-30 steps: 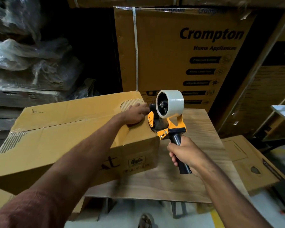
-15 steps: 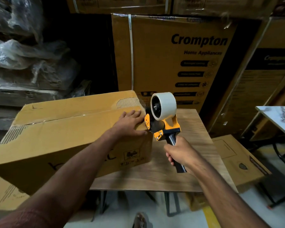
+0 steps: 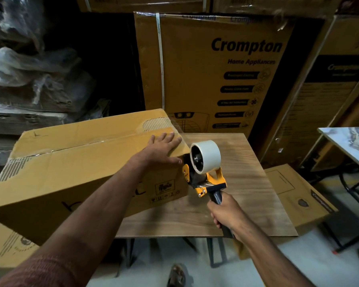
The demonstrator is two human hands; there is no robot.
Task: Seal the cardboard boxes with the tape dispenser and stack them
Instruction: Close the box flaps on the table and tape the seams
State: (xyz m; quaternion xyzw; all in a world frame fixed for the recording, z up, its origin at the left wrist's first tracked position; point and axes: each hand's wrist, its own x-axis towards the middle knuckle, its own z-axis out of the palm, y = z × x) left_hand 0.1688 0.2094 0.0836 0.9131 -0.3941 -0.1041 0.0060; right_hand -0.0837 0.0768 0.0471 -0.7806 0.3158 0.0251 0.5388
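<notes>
Cardboard box point(image 3: 75, 172) lying on the left part of the wooden table point(image 3: 232, 183), overhanging its left edge, top flaps closed, with clear tape running along the centre seam. Left hand point(image 3: 164, 151), fingers spread and flat, pressing the top of the box at its right end, where the tape reaches the edge. Tape dispenser point(image 3: 203, 168), orange-framed with a white roll, held against the right end face of the box just below the top edge. Right hand point(image 3: 226, 212), fingers curled round the dark handle of the dispenser. Further flat cartons lean beside the table at right. Step in hand, as judged: finishing the seam strip by carrying it over the end face. The next move probably calls for a downward pull and a twist to cut the tape; stacking not yet begun.
</notes>
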